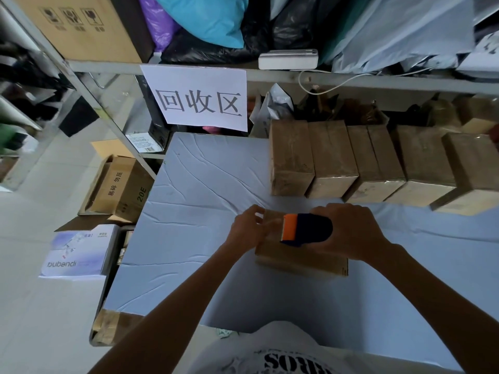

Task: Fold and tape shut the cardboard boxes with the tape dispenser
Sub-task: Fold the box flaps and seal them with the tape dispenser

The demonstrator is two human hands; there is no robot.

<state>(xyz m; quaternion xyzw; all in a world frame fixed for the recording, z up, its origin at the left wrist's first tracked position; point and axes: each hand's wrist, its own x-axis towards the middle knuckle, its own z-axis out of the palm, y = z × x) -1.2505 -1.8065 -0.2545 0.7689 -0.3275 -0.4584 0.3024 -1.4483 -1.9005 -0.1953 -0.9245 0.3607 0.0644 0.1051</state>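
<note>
Right hand [351, 233] grips the dark blue tape dispenser [307, 228], fingers wrapped over its body, and holds it flat on top of the cardboard box [299, 259], orange end pointing toward the box's left end. Left hand [248, 228] clasps that left end with curled fingers, just beside the dispenser's orange tip. The box lies on the blue-covered surface [202, 184]; behind the box, a row of closed boxes [378, 163] stands side by side.

The tape dispenser [307, 229] is dark navy with an orange front. The box [299, 259] and the row of boxes [334, 157] are plain brown, the worktop [205, 184] pale blue-grey. The sign [197, 98] is white with black characters, the shirt [270, 352] white with black lettering.
</note>
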